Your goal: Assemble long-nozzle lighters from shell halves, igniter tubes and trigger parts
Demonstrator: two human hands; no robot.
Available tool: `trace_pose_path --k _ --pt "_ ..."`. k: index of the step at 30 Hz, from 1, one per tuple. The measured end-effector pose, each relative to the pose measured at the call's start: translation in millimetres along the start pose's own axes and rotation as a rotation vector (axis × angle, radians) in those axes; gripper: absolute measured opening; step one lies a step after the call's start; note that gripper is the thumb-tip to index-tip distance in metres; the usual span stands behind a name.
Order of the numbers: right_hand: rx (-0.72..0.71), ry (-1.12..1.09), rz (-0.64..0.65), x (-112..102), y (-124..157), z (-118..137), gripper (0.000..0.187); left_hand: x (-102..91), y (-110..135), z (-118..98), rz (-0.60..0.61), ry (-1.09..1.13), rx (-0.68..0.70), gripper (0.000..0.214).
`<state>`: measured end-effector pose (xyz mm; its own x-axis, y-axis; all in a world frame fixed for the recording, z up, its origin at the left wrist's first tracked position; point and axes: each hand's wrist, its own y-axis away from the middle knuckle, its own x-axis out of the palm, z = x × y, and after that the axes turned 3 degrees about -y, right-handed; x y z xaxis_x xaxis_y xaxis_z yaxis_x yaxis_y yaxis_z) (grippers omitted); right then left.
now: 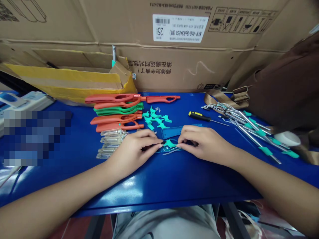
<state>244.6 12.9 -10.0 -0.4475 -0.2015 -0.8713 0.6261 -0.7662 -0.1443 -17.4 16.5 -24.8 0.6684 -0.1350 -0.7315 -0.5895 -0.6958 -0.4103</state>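
Note:
My left hand (134, 151) and my right hand (199, 142) meet over the blue worktable, pinching a small teal plastic piece (170, 143) between them. A small black part (163, 142) sits at my left fingertips, and my right fingers hold the teal piece's other side. Thin wire (171, 151) trails below it. A flat blue plastic strip (174, 131) lies just behind my hands. Beyond them is a loose pile of teal plastic pieces (154, 118). Several clear plastic parts (110, 142) are stacked left of my left hand.
Orange-red (117, 119) and green (118, 109) plastic handles lie stacked at the back. To the right are a yellow-handled screwdriver (199, 116), several metal rods with teal fittings (251, 131), and a brown strap (219, 99). Cardboard boxes (174, 66) form the back wall.

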Motion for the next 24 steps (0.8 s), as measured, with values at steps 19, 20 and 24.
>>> trace_pose_path --k 19,20,24 --pt "0.189 -0.150 0.135 -7 10 12 0.008 0.3 11 0 0.112 -0.155 -0.036 0.028" --pt "0.185 -0.157 0.135 -7 10 12 0.008 0.2 11 0 0.113 -0.157 -0.036 0.028" --pt "0.201 -0.153 0.080 -7 12 11 0.013 -0.3 11 -1 0.113 -0.160 -0.040 0.034"
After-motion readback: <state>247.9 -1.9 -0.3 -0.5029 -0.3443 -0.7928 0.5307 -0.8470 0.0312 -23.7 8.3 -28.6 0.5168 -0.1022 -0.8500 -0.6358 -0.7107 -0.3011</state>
